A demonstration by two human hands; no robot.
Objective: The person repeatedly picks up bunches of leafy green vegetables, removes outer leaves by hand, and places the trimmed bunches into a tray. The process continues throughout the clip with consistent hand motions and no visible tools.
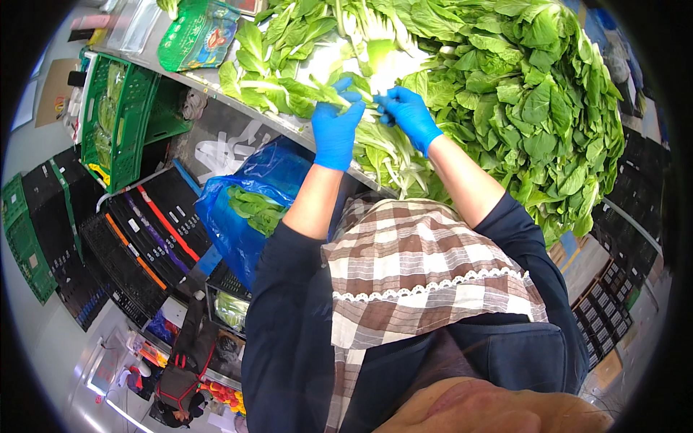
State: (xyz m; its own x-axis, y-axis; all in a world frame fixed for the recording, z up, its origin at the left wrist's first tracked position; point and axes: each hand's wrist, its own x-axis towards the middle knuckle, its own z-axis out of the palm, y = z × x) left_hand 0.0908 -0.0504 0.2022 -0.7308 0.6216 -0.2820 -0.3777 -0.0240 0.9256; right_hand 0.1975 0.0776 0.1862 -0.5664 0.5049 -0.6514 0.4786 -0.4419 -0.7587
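Observation:
My left hand (337, 132), in a blue glove, grips a leafy green (303, 92) by its pale stem, the leaves pointing left. Close by on the right, my gloved right hand (407, 115) has its fingertips drawn together; glare and the fingers hide whether a piece of stem is between them. Under both hands lie loose leafy greens with white stalks (387, 154) at the edge of a metal worktable (295, 129). A large heap of leafy greens (530, 108) rises to the right of my right hand.
A printed green plastic bag (189, 40) lies on the table's left. Below the edge hangs a blue plastic bag (222, 233) holding leaves (257, 210). Green crates (132, 154) and stacked black crates (157, 238) stand at left. Another person (184, 368) is at lower left.

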